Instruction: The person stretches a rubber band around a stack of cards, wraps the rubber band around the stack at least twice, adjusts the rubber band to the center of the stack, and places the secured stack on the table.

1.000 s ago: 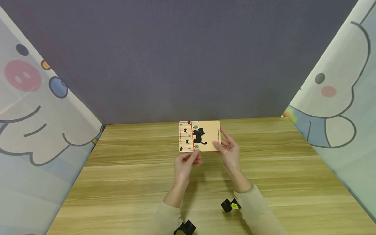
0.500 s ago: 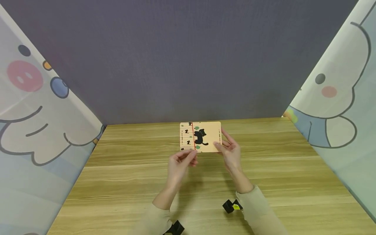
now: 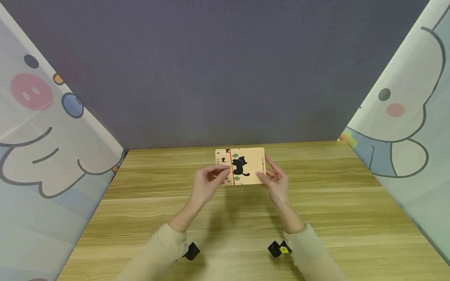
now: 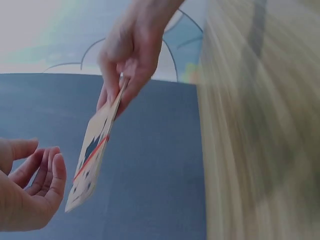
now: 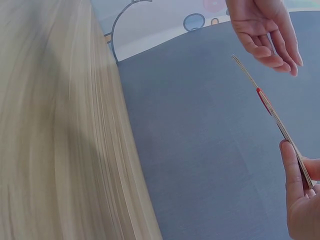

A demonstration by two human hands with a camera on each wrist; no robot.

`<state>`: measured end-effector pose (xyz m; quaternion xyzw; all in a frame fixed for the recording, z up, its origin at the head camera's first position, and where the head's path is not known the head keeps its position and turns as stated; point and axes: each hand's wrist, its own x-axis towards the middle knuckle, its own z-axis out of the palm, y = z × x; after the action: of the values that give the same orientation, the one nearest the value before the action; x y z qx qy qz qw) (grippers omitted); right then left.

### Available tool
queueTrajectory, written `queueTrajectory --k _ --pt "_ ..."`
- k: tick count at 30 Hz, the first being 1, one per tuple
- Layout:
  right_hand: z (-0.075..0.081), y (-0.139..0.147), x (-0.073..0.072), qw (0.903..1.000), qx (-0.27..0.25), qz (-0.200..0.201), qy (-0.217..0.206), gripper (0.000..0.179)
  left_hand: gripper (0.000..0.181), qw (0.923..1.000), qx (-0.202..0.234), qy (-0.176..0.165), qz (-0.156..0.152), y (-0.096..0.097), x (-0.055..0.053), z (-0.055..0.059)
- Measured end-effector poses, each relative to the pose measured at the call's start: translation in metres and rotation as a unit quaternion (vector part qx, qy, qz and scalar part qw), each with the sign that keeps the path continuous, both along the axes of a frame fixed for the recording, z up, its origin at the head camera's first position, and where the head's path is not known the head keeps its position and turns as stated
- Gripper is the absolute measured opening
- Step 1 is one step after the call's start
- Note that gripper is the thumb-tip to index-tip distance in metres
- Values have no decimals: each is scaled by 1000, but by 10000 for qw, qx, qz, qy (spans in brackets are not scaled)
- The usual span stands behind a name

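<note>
Holding: right hand [image 3: 277,186] has the cat booklet [image 3: 242,167] by its right end, thumb on the cover, other fingers behind.
Right grip: pinching the cat booklet.
Left grip: left hand [image 3: 205,183] holds nothing, fingers loosely curved, thumb apart from them; both wrist views show a gap to the cat booklet.
Change vs 0.5 s ago: left hand was at the lower edge by the red band [image 3: 233,176]; now higher and further left, overlapping the striped end in head view. Left forearm swung outward. Cat booklet slightly lower in view, right hand about the same.
Booklet position: in the air over the desk [image 3: 334,203], seen against the middle of its far edge.
Long axis: left-right, roughly parallel to that far edge.
Pointing: cover to head camera, striped end left, plain end right.
Band run: across the short way, just left of the cat print.
</note>
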<state>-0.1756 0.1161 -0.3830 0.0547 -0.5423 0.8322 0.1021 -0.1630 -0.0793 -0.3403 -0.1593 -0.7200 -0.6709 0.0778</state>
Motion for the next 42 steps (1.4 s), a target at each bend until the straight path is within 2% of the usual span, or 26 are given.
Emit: queueTrajectory --k 7,14,19,23,27,35,42 --pt "0 1 2 10000 -6 21 -74 60 15 9957 -730 570 54 -10 -18 15" --pt "1 1 4 9999 50 40 -139 60 15 9881 -1169 969 224 -17 -38 24" --pt "0 0 4 9998 97 73 -151 60 13 9790 -1584 1219 400 -18 -53 29" --pt "-1 0 4 9998 119 71 -136 60 16 9702 -1941 1398 380 -18 -63 31" --pt "-2 0 4 9998 131 64 -100 60 18 9658 -2220 1319 220 -18 -69 30" --pt "-3 -1 3 9999 123 49 -68 59 20 9642 -2485 916 -154 -18 -80 23" --pt "-1 -2 3 9998 142 23 -161 59 17 9637 -2500 880 -333 -18 -84 16"
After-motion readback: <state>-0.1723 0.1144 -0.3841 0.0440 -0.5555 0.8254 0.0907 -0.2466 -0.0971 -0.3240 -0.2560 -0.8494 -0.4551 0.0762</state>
